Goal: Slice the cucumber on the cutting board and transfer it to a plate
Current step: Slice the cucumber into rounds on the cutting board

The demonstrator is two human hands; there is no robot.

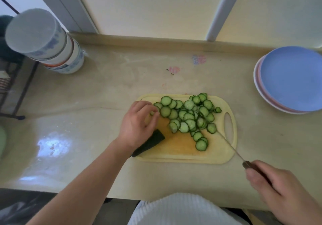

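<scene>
Left hand: pinching a cucumber slice at the cutting board's left end.
Right hand: gripping the knife handle, blade reaching into the cucumber slices.
Uncut cucumber end: lying beneath the left wrist.
Plates: sitting well right.

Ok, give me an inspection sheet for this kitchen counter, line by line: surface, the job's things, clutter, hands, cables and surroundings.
Surface: beige counter, glossy, with faint pink marks near the back.
Job's things: yellow cutting board holds a heap of cucumber slices and an uncut cucumber end; blue plate, bare, tops a stack at right.
Clutter: stacked bowls at back left.
Hands: left hand pinches a slice at the heap's edge; right hand grips the knife, blade tip among the slices.
Cables: nothing seen.
Surroundings: pale wall panels behind; dark wire rack at far left.
</scene>
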